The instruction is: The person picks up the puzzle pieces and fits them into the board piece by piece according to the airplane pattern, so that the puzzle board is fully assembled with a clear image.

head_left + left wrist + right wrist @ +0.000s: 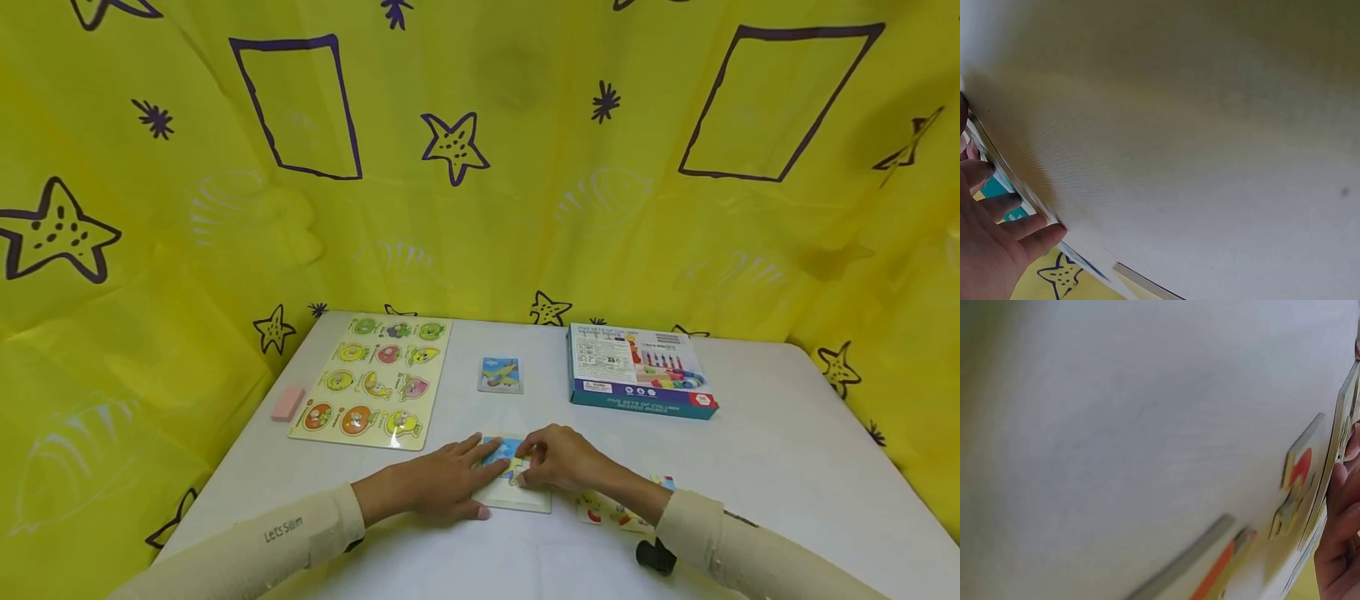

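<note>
A small jigsaw puzzle board (528, 500) lies on the table in front of me, with blue picture pieces (493, 450) fitted in its upper left part. My left hand (444, 483) rests flat on the board's left side, fingers spread and straight over the pieces. From the right, my right hand (561, 458) pinches a small yellowish puzzle piece (515, 469) between thumb and index finger, low over the board's middle. Loose puzzle pieces (590, 507) lie right of the board, partly under the right forearm. In the right wrist view, some loose pieces (1297, 464) appear beside the board's edge.
A fruit puzzle board (367, 383) lies at the left, a pink block (287, 404) beside it. Behind the small board is an airplane picture card (501, 376). At back right sits a boxed toy set (641, 371). A black object (656, 557) is near the right sleeve.
</note>
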Motion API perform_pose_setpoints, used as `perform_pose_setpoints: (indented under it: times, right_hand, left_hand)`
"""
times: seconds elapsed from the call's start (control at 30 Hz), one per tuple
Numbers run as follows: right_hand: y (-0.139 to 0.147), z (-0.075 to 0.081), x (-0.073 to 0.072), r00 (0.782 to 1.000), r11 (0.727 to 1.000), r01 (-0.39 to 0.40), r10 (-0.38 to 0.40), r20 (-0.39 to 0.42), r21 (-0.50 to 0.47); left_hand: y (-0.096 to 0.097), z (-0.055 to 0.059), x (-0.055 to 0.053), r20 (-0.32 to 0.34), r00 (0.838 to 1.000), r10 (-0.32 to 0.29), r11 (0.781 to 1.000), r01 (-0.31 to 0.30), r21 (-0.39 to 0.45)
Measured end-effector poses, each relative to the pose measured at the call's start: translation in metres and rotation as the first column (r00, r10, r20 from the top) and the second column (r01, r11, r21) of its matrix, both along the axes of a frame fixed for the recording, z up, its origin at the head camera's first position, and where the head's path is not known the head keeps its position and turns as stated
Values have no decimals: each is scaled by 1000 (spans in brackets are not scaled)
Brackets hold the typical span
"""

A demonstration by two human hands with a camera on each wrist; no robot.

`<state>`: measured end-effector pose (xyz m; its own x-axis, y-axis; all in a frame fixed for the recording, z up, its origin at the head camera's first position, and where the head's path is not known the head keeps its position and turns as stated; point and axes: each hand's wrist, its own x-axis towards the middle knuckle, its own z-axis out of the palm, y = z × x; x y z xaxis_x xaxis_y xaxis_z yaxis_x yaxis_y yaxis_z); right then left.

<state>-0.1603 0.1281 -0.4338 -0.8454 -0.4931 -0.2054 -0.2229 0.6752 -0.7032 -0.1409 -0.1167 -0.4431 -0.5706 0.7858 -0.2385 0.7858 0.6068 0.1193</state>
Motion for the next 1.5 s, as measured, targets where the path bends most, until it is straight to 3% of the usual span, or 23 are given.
perform_pose_setpoints:
  times: [0.23,0.4,0.63,1.07,1.33,1.5]
  right_hand:
    - [4,-1,-2,999,1000,-22,23,25,-20]
    - [11,0,-4,996,995,-94,94,6,-34]
    - [31,6,-8,987,977,-160,156,-34,-144]
    - [112,8,-4,998,995,-41,37,-55,-87]
    - [161,8,14,994,998,-45,40,-102,-45]
    - [182,2,26,990,1000,-4,1,-143,-20]
  left_hand:
    - [1,-1,1,7,1000,6,1000,-6,0]
    - [1,0,2,9,1000,12,1000,-12,-1]
    - [2,1,1,-5,1000,29,999,-29,-14]
    - [3,1,2,10,1000,30,999,-29,-16]
    - [2,1,2,12,999,32,999,-32,-14]
    - [2,1,2,16,999,36,999,-36,-15]
